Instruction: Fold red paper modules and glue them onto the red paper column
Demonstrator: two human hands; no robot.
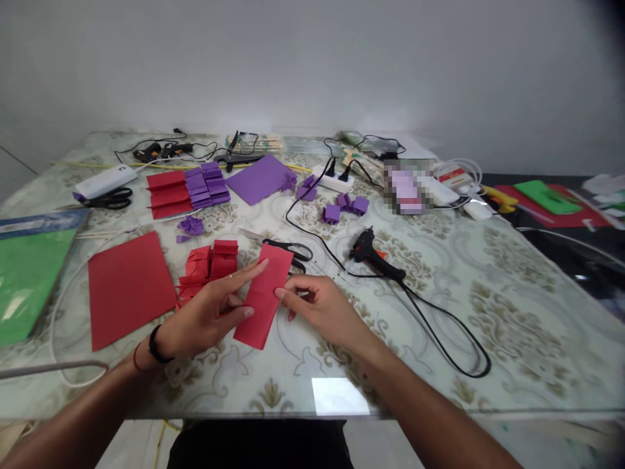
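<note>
Between my two hands a red paper strip (266, 293) is held at a slant above the table. My left hand (208, 312) grips its left side, thumb near the lower part and index finger laid along the upper part. The right edge is pinched between the thumb and fingers of my right hand (319, 303). Behind the strip lie black-handled scissors (288, 246), partly covered by it. Several folded red paper pieces (212, 260) sit just beyond my left hand. A flat red sheet (129, 290) rests to the left.
A black glue gun (374, 251) with a looped cord lies on the right. Farther back are a white power strip (334, 179), folded purple pieces (208, 184), a purple sheet (261, 179) and more scissors (112, 198). Green sheets (29, 280) lie at the left edge. A white cable (56, 319) curves nearby.
</note>
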